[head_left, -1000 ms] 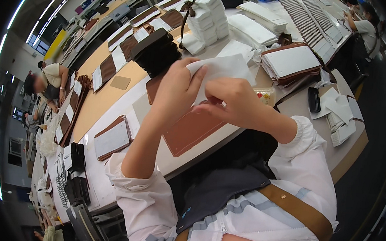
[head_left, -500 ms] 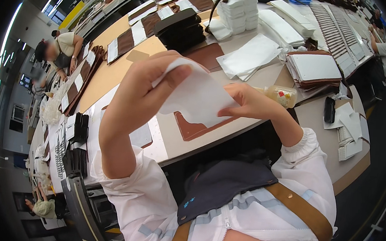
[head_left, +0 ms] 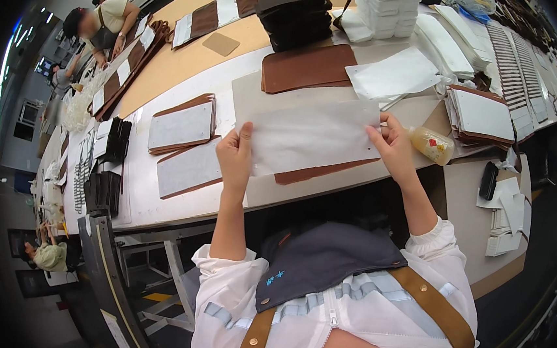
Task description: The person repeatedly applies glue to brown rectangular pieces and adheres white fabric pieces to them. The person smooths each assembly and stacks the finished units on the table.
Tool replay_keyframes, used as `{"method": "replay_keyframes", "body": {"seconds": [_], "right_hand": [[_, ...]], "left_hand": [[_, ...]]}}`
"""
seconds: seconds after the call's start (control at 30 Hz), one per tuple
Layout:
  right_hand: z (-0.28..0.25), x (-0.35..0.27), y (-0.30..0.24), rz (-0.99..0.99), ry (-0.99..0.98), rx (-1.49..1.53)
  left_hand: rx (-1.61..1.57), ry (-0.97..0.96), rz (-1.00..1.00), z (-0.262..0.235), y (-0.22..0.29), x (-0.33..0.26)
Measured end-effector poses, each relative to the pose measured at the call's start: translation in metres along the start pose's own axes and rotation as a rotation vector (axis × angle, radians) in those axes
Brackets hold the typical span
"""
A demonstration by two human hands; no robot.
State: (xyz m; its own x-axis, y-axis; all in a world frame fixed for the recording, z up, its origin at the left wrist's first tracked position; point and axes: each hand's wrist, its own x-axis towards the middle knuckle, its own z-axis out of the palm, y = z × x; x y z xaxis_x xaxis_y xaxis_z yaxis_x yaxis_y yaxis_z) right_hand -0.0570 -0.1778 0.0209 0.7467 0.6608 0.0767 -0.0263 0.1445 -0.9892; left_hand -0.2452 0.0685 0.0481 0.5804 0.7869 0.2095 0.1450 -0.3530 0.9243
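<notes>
Over a brown panel (head_left: 323,171), left fingers (head_left: 246,136) and right fingers (head_left: 377,138) clamp a white sheet (head_left: 311,137), seemingly paper.

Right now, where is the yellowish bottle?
In the head view, the bottle is right of centre on the table, between the right hand and the brown-and-white stack.

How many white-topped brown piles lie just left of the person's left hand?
2: the farther pile, and the nearer pile toward the front of the table, beside the left hand. Others could be hidden behind that hand.
</notes>
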Motion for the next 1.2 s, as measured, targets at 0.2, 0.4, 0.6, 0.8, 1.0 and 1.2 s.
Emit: {"method": "replay_keyframes", "body": {"seconds": [0.2,0.4,0.6,0.8,1.0,1.2], "right_hand": [[-0.015,-0.003,0.013,0.056,0.005,-0.166],[-0.023,-0.008,0.020,0.145,0.043,-0.163],[-0.028,-0.014,0.024,0.143,0.042,-0.222],[-0.030,-0.006,0.034,0.113,0.067,-0.240],[-0.027,0.011,0.037,0.082,0.069,-0.264],[-0.026,0.015,0.036,0.115,0.086,-0.284]], "left_hand": [[-0.064,-0.138,-0.214,0.010,-0.033,-0.020],[-0.300,-0.308,-0.285,0.010,-0.044,-0.043],[0.178,-0.195,-0.122,0.011,-0.041,-0.065],[0.294,-0.071,0.087,0.022,-0.051,-0.066],[0.320,-0.034,0.052,0.027,-0.063,-0.055],[0.401,-0.053,-0.007,0.028,-0.058,-0.053]]}}
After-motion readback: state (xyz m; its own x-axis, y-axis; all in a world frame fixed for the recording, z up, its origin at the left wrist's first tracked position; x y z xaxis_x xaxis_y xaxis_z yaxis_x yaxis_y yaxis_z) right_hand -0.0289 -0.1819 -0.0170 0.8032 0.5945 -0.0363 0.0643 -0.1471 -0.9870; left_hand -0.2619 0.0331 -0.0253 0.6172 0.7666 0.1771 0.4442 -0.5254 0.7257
